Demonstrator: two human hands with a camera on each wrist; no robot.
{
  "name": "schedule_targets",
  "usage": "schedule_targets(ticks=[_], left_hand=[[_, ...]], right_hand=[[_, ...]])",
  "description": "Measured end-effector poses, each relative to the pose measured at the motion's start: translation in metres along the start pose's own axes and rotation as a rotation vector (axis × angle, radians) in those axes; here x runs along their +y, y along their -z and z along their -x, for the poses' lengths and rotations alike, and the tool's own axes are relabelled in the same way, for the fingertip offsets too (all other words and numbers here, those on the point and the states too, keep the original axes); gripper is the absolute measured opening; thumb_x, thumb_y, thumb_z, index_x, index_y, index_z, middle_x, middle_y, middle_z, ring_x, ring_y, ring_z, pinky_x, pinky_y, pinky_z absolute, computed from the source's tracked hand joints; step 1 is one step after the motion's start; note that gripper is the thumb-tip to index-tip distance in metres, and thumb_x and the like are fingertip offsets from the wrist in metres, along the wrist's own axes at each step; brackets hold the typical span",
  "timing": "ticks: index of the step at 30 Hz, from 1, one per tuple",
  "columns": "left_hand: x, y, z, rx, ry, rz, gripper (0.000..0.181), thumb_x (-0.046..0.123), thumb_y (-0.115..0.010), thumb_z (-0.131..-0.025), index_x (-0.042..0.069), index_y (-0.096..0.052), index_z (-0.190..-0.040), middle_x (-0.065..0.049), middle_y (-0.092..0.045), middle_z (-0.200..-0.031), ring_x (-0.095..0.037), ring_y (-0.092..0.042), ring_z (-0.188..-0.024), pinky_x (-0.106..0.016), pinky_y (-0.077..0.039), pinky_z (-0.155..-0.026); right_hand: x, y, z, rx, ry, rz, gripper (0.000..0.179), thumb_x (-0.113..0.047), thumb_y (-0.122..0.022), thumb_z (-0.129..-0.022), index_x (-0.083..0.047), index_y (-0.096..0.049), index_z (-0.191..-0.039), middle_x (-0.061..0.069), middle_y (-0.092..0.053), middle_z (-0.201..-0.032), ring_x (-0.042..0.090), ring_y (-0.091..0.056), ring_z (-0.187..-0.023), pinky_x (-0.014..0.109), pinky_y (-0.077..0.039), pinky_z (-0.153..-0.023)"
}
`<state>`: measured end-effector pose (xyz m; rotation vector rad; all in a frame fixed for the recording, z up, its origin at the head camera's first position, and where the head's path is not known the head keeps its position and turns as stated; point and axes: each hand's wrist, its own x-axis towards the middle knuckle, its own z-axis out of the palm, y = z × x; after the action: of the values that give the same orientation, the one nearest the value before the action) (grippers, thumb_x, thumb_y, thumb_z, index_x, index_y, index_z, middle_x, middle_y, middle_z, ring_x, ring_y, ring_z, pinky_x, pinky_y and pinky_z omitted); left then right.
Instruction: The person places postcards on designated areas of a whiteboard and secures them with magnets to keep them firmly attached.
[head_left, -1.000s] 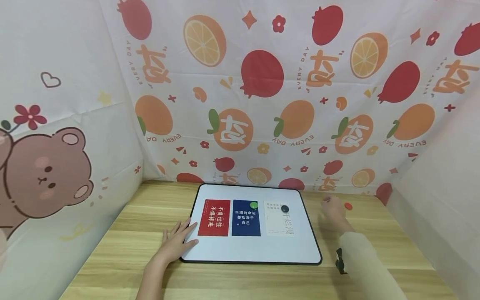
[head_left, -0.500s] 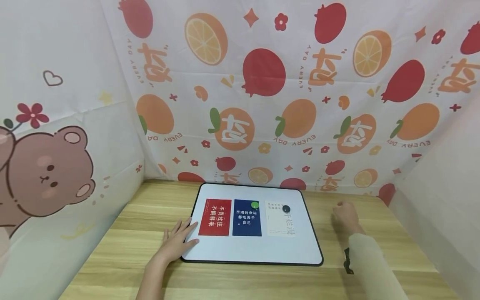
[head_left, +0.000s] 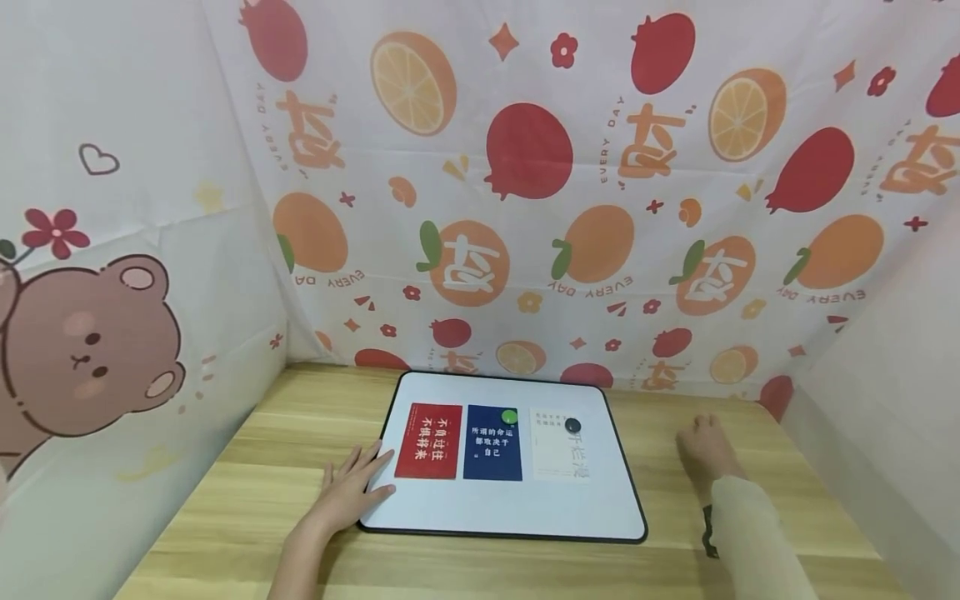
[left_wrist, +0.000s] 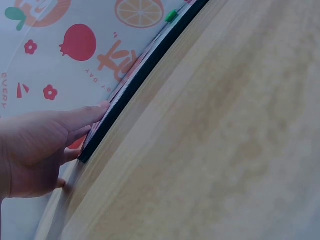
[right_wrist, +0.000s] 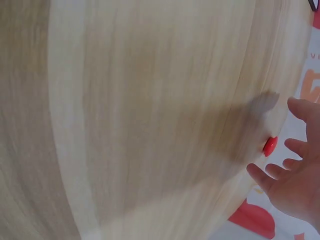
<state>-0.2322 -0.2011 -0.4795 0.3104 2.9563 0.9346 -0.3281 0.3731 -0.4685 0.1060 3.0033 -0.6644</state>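
Note:
A black-edged whiteboard [head_left: 495,510] lies on the table. On its left edge rests my left hand [head_left: 347,493], fingers spread; the left wrist view shows the left thumb [left_wrist: 92,115] touching the rim. Beyond the board's right side, my right hand [head_left: 708,450] hovers over the table. A red round magnet [right_wrist: 270,146] sits on the wood just past its loosely spread fingers in the right wrist view. That magnet is hidden by the hand in the head view.
The board carries a red card [head_left: 428,442], a blue card [head_left: 492,446] with a green magnet [head_left: 510,417], and a white card [head_left: 551,454] with a black magnet [head_left: 573,426]. A fruit-print cloth [head_left: 465,167] hangs behind the wooden table [head_left: 247,483].
My right hand has moved to the right and slightly nearer, covering the red magnet that showed beside it a second ago. The left hand keeps its place on the board.

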Motion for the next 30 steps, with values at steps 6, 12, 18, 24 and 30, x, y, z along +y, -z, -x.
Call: schedule_targets(ticks=[6, 12, 18, 24, 30], left_hand=[[0.001, -0.001, 0.001, 0.008, -0.014, 0.026, 0.055, 0.027, -0.062, -0.087, 0.002, -0.047, -0.133, -0.023, -0.028, -0.143, -0.050, -0.013, -0.129, -0.070, 0.006, -0.093], [0.000, 0.001, -0.001, 0.017, -0.011, 0.008, 0.054, 0.026, -0.062, -0.088, 0.003, -0.047, -0.134, -0.022, -0.028, -0.143, -0.050, -0.013, -0.129, -0.070, 0.007, -0.094], [0.000, -0.001, -0.001, 0.009, -0.013, 0.004, 0.054, 0.025, -0.062, -0.088, 0.003, -0.046, -0.134, -0.022, -0.028, -0.144, -0.050, -0.013, -0.129, -0.070, 0.006, -0.094], [0.001, 0.000, -0.001, 0.005, -0.004, 0.006, 0.054, 0.026, -0.062, -0.087, 0.003, -0.046, -0.134, -0.023, -0.028, -0.144, -0.050, -0.013, -0.129, -0.069, 0.007, -0.094], [0.001, 0.000, -0.001, 0.007, -0.004, 0.006, 0.054, 0.025, -0.062, -0.087, 0.002, -0.046, -0.134, -0.023, -0.028, -0.143, -0.050, -0.014, -0.129, -0.069, 0.007, -0.094]], right_hand=[[0.015, 0.000, -0.004, -0.033, -0.047, -0.045, 0.066, -0.032, -0.037, -0.096, 0.016, -0.017, -0.136, 0.037, -0.008, -0.139, 0.059, -0.017, -0.120, 0.064, -0.020, -0.096], [0.016, -0.001, -0.007, -0.038, 0.001, 0.010, 0.071, -0.032, -0.042, -0.095, 0.020, -0.014, -0.134, 0.038, -0.007, -0.138, 0.059, -0.015, -0.120, 0.064, -0.018, -0.097], [0.016, 0.001, -0.007, -0.058, 0.009, 0.055, 0.071, -0.030, -0.041, -0.095, 0.022, -0.012, -0.133, 0.039, -0.005, -0.139, 0.060, -0.012, -0.121, 0.064, -0.015, -0.098], [0.013, 0.001, -0.007, -0.056, 0.024, 0.085, 0.068, -0.029, -0.041, -0.095, 0.023, -0.016, -0.132, 0.042, -0.010, -0.136, 0.061, -0.015, -0.119, 0.064, -0.018, -0.097], [0.013, -0.001, -0.007, 0.026, -0.009, 0.095, 0.051, -0.020, -0.042, -0.093, 0.020, -0.035, -0.124, 0.041, -0.031, -0.124, 0.059, -0.033, -0.110, 0.064, -0.032, -0.089]])
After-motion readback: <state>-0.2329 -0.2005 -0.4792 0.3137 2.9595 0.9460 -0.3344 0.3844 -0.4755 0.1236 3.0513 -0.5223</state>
